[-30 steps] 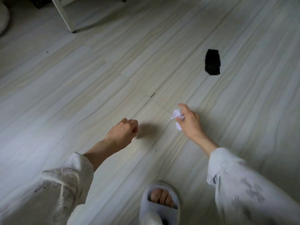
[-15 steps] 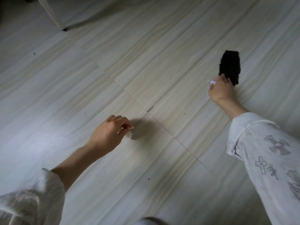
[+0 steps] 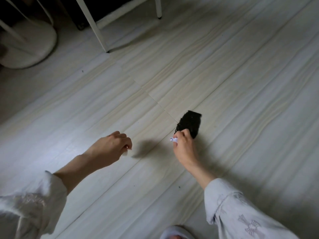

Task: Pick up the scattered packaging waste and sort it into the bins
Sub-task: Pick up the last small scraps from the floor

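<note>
A black foam-like piece (image 3: 189, 123) lies on the pale wood floor (image 3: 241, 83). My right hand (image 3: 183, 147) is at the piece's near end, fingertips over its edge. A crumpled white paper (image 3: 173, 139) is tucked in the same hand's palm and pokes out at the left. Whether the black piece is lifted off the floor cannot be told. My left hand (image 3: 110, 145) hovers to the left with its fingers curled, and a small white scrap (image 3: 125, 153) shows at its fingertips.
White furniture legs (image 3: 94, 25) stand at the top, with a dark gap behind them. A round white pad (image 3: 29, 47) sits at the upper left. The toe of my white slipper (image 3: 174, 234) shows at the bottom edge.
My right hand carried the crumpled paper over to the black piece and now has its fingers on it. The view shifted, bringing the furniture legs into sight. My left hand stayed curled.
</note>
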### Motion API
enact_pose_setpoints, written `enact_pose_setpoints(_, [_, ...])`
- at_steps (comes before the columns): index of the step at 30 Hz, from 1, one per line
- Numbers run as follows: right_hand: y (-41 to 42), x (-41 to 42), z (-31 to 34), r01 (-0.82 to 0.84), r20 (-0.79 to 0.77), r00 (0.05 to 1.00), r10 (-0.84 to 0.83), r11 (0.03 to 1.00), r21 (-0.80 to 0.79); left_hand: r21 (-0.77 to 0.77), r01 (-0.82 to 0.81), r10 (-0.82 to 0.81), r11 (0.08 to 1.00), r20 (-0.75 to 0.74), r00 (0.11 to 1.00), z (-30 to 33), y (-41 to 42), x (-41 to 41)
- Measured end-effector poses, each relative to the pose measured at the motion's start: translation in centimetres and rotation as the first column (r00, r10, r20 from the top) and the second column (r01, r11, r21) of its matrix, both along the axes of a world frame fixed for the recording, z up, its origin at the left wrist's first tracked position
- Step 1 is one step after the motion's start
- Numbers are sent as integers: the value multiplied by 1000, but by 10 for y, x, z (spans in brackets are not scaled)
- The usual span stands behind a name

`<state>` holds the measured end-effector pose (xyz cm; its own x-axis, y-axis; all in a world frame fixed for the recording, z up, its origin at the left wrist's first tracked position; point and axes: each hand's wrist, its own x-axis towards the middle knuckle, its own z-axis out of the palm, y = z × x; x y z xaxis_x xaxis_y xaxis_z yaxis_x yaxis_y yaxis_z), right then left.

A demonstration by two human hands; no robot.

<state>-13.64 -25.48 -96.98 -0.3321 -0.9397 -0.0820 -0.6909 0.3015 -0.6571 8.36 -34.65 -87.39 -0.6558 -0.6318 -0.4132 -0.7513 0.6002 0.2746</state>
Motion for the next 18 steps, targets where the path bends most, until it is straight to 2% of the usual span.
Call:
enact_pose_setpoints(4, [8,29,13,143,147,976,-161,982,127,3,-76,76,997,-22,997,11,4,3])
enact_pose_setpoints(8, [19,44,17,180,60,979,-196,964,197,14,-79,79,997,1,997,14,12,13])
enact_pose_setpoints(11, [28,48,23,157,-113,985,-133,956,247,39,-66,64,997,41,997,13,21,23])
enact_pose_setpoints(14, [34,46,27,59,-302,953,15,971,233,29,-74,73,997,30,997,18,19,30])
enact_pose_setpoints(16, [33,48,38,25,-376,922,87,959,284,16,-94,94,995,9,996,26,15,33])
enact_pose_setpoints(18, [25,54,61,-2,-317,942,110,947,321,9,-106,106,994,-3,994,39,8,33])
